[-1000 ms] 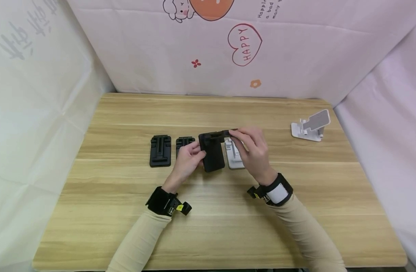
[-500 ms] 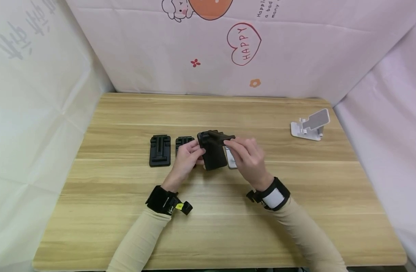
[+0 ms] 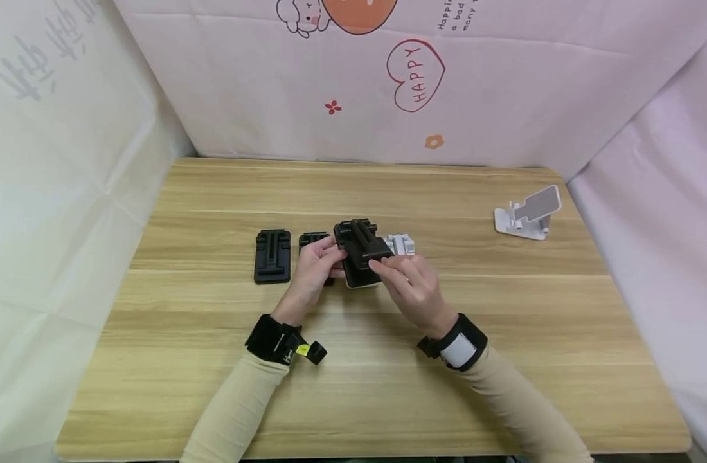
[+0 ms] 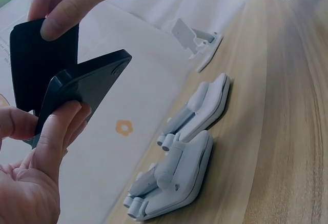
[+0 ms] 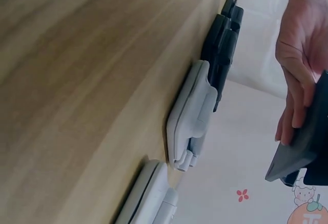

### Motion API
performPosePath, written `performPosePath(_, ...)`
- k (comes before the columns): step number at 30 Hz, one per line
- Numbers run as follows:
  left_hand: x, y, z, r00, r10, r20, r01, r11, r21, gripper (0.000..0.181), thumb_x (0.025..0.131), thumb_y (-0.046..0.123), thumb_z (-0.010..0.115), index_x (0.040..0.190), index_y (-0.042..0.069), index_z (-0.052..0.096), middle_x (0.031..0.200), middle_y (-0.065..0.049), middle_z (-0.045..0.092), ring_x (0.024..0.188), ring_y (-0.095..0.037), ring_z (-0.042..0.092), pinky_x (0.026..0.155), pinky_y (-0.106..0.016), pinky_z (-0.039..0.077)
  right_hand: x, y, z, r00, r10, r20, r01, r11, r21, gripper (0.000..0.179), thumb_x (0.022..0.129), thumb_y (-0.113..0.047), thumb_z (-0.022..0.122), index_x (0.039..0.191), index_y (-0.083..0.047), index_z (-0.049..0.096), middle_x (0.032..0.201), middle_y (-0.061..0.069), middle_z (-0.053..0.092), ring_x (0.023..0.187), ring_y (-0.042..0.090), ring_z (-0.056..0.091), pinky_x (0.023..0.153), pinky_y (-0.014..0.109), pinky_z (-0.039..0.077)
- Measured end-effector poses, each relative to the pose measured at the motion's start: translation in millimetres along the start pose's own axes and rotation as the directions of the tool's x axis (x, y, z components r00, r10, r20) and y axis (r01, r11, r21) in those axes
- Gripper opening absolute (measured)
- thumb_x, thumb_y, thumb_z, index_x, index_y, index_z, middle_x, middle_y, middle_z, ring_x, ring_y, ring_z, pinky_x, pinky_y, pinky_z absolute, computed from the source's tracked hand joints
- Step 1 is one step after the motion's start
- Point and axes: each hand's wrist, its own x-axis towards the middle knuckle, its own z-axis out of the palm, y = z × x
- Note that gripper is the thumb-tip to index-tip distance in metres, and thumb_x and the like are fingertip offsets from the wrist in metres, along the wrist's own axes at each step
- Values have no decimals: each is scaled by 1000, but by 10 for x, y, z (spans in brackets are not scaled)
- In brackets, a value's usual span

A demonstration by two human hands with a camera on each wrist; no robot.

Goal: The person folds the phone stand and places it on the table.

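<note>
A black folding phone stand [image 3: 362, 244] is held up over the middle of the table, partly unfolded. My left hand [image 3: 312, 273] grips its base at the left edge, thumb on one face and fingers behind. My right hand [image 3: 414, 289] pinches the lower corner of the hinged panel [image 4: 45, 65]. In the left wrist view, the panel stands at an angle to the base [image 4: 82, 85]. Under the held stand lies a white folded stand [image 4: 174, 175], mostly hidden in the head view; another white folded stand [image 3: 401, 244] lies just right of it.
A black folded stand [image 3: 272, 257] lies on the wooden table [image 3: 353, 399] at left. A second black stand [image 3: 314, 239] is partly covered by my left hand. At the far right, a white stand [image 3: 538, 204] stands unfolded. Printed cloth [image 3: 261, 96] hangs behind the table.
My right hand has moved down and toward me, swinging the panel of the black phone stand down closer to its base. The left hand has stayed nearly in place.
</note>
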Motion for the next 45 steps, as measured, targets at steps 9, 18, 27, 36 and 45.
performPosePath(9,-22,43,15,1000,-3,14,4,997,-82,37,87,2,55,123,-7,57,85,0,73,67,-12,67,53,-20,55,-36,-29,25,997,-74,-29,74,997,-27,17,83,-1,64,96,-6,73,81,7,64,70,20,56,52,28,45)
performPosePath(18,-36,42,6,999,2,37,2,995,-98,38,87,2,54,125,-6,56,86,0,73,68,-14,67,55,-22,56,-74,-42,31,996,-86,-8,85,996,-28,18,83,-1,65,98,-6,74,80,5,64,69,18,55,51,26,45)
performPosePath(27,-48,42,6,999,4,44,0,995,-102,39,88,3,54,125,-6,56,85,0,73,70,-15,67,57,-23,57,-83,-49,24,998,-57,22,58,998,-13,15,84,-9,66,97,-6,73,83,6,65,71,18,56,53,27,46)
performPosePath(36,-46,41,-18,998,18,62,-11,993,-119,38,88,3,53,125,-8,54,89,0,72,72,-12,66,57,-22,56,142,-83,-64,955,290,-65,-258,917,303,22,85,-9,63,93,13,64,88,24,60,80,29,54,65,34,49)
performPosePath(45,-53,53,-15,995,33,94,-21,992,-126,36,90,3,53,124,-10,54,94,1,72,74,-12,66,55,-20,55,230,-1,-165,576,717,392,-797,385,466,37,92,-6,58,126,8,51,113,27,59,98,31,58,83,36,54)
